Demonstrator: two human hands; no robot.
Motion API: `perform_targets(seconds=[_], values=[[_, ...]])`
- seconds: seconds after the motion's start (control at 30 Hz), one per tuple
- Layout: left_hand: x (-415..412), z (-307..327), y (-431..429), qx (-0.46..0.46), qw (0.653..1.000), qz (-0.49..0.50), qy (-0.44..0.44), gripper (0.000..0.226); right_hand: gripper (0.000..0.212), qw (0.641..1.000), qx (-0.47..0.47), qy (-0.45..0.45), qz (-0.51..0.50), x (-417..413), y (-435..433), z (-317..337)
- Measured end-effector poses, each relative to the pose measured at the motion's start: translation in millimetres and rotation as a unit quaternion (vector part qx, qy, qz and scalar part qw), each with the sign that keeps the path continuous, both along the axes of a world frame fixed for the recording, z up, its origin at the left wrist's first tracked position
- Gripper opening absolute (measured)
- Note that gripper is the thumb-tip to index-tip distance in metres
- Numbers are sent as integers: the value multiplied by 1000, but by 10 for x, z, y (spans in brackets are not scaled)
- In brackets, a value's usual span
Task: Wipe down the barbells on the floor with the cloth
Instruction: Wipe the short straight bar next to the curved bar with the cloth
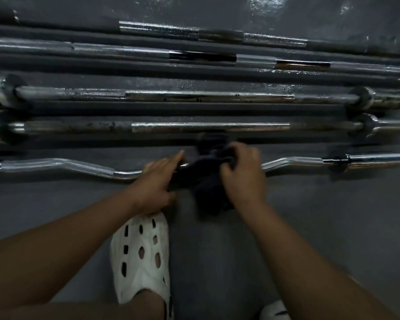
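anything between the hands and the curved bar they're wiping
Nothing visible except the dark cloth itself, bunched over the wavy chrome curl bar under the right hand; the left hand rests directly on the bar.

The floor (333, 227) is seen as dark grey with a faint sheen and pale reflections near the top. The curl bar (79, 166) is finished in bright silver chrome, with a finely textured matte band on its angled grip. The 4 straight bars (194, 127) are shown in dull silver, patched with dark rust-brown spots and black bands. The cloth (208, 181) is black. The shoe (141, 255) is white, patterned with dark oval holes.
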State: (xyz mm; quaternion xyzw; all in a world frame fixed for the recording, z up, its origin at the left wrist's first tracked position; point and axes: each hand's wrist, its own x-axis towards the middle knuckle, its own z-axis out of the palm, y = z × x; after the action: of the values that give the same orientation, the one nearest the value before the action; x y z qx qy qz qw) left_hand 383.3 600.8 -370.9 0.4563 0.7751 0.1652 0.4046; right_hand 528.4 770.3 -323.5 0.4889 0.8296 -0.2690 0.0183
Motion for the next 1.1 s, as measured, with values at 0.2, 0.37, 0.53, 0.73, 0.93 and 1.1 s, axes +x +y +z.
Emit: perform_targets(seconds=[0.2, 0.37, 0.53, 0.73, 0.93, 1.1], values=[[24, 37, 31, 21, 999, 22, -10, 105, 44, 965, -80, -63, 240, -234, -624, 19], [-24, -47, -5, 29, 999, 14, -27, 111, 45, 997, 14, -42, 62, 137, 138, -45], [-6, 6, 24, 17, 1000, -2, -10, 112, 60, 982, 112, -97, -115, 706, 534, -108], [0, -9, -4, 12, 1000, -3, -16, 111, 54, 979, 18, -65, 190, 155, -81, -142], [8, -40, -16, 17, 1000, -6, 1, 110, 56, 981, 130, -137, 46, 757, 893, -36], [17, -24, 24, 11, 1000, -11, 5, 107, 65, 987, 65, -110, 98, 433, -82, -94]])
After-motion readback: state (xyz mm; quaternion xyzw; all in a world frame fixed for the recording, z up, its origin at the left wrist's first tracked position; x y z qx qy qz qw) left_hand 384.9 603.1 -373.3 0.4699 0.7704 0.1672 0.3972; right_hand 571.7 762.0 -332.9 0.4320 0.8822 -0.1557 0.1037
